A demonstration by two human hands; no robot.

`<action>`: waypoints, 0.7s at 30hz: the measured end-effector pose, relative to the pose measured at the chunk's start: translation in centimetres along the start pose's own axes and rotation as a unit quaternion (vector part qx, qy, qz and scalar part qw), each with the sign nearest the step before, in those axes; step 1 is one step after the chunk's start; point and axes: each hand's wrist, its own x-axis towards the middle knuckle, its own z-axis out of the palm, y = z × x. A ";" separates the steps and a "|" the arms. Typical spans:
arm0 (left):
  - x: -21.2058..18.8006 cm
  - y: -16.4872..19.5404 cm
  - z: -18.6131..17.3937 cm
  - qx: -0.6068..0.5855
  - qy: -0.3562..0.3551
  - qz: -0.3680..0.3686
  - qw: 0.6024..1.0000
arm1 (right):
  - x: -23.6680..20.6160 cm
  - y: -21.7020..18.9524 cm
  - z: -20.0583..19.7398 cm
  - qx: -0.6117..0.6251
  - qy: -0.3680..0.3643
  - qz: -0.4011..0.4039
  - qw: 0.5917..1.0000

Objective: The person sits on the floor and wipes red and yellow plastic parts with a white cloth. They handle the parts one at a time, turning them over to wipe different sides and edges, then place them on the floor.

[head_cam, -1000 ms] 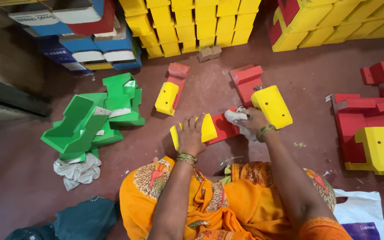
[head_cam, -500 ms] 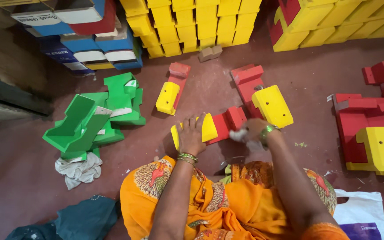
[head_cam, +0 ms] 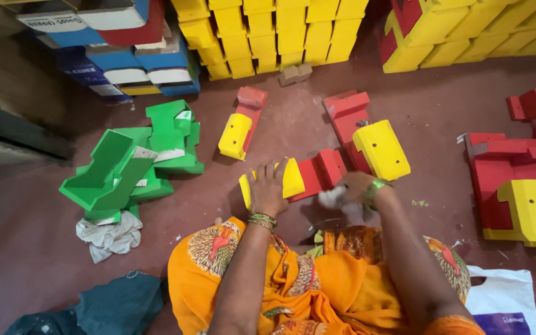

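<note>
A dusty maroon floor (head_cam: pixel 417 118) carries stacked yellow blocks (head_cam: pixel 268 31) along the far side and green pieces (head_cam: pixel 131 161) to the left. The yellow-and-red block (head_cam: pixel 308 177) lies just ahead of the knees. The left hand (head_cam: pixel 268 189) presses flat on its yellow end, grip spread; the right hand (head_cam: pixel 355 186) pinches a white rag (head_cam: pixel 331 197) beside its red end.

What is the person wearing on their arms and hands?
Both arms are bare, with no sleeves over the forearms. The left wrist has thin bangles in gold and green tones. The right wrist has one green bangle. The left hand and right hand have no gloves. The clothes near the arms are bright orange with a patterned border.
</note>
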 end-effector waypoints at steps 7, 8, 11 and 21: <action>0.2 0.0 -0.4 0.000 -0.010 -0.002 1.000 | 1.6 0.2 0.6 0.091 0.421 -0.080 0.899; 0.2 0.0 -0.5 -0.004 -0.012 -0.003 1.000 | 2.7 0.1 0.9 0.049 0.408 -0.115 0.905; -0.2 -0.4 -0.7 -0.022 -0.003 0.007 1.000 | 4.4 0.6 2.7 -0.026 0.315 -0.138 0.939; -0.1 -4.6 -1.2 -0.047 -0.019 -0.083 0.995 | 1.0 3.2 1.5 0.117 0.193 0.022 0.974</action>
